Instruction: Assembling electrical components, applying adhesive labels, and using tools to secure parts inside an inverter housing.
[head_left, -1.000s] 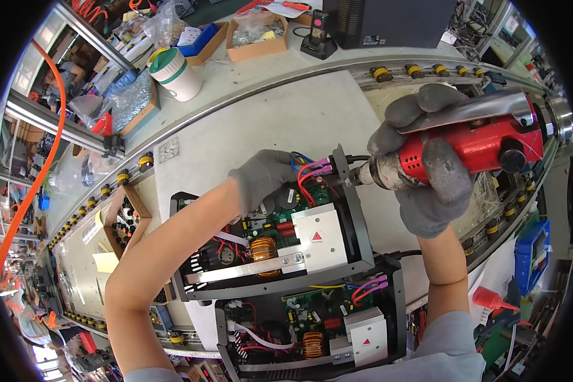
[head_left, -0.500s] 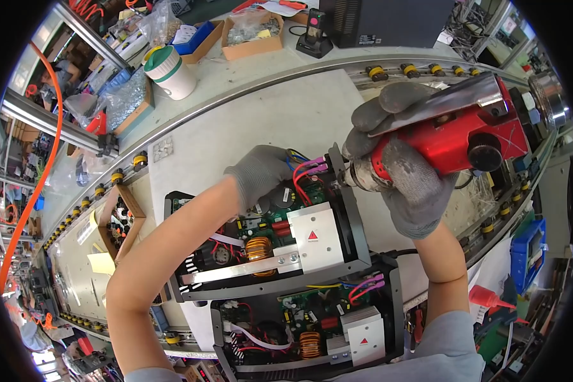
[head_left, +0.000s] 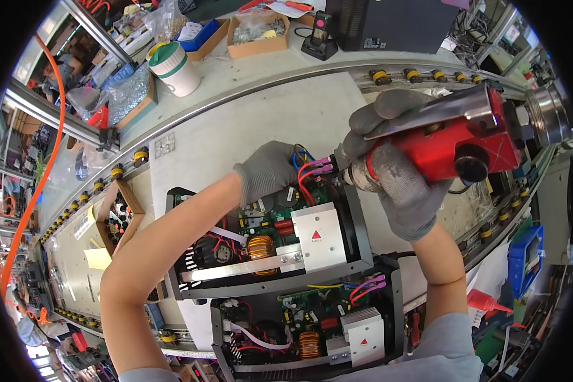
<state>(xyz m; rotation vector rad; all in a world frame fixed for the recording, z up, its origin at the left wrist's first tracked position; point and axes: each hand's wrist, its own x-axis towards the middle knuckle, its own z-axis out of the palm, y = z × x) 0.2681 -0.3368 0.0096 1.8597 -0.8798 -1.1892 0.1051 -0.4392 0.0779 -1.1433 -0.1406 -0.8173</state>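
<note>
My right hand point(head_left: 415, 197), in a grey glove, grips a red pneumatic rivet gun point(head_left: 442, 151) with a silver lever. Its nose points left, at the far right corner of an open dark metal case point(head_left: 270, 291). Inside that case lie a green circuit board point(head_left: 285, 214), a copper coil point(head_left: 260, 249) and a silver heatsink plate point(head_left: 321, 237). My gloved left hand point(head_left: 267, 173) is at the case's far side, beside blue wires and purple-sleeved red leads point(head_left: 313, 170). Its fingers are bent together; the tips are hidden.
A second open case point(head_left: 395, 312) stands nearer my body. Rollers point(head_left: 412, 76) line the track around the white board point(head_left: 216, 140). At the back are a green-lidded cup point(head_left: 177, 71), parts boxes point(head_left: 258, 44) and a black machine point(head_left: 388, 25). A blue bin point(head_left: 526, 261) sits at right.
The rivet gun and my right hand have shifted slightly left and down. My left hand has moved a little to the right, closer to the leads. The view has also shifted slightly.
</note>
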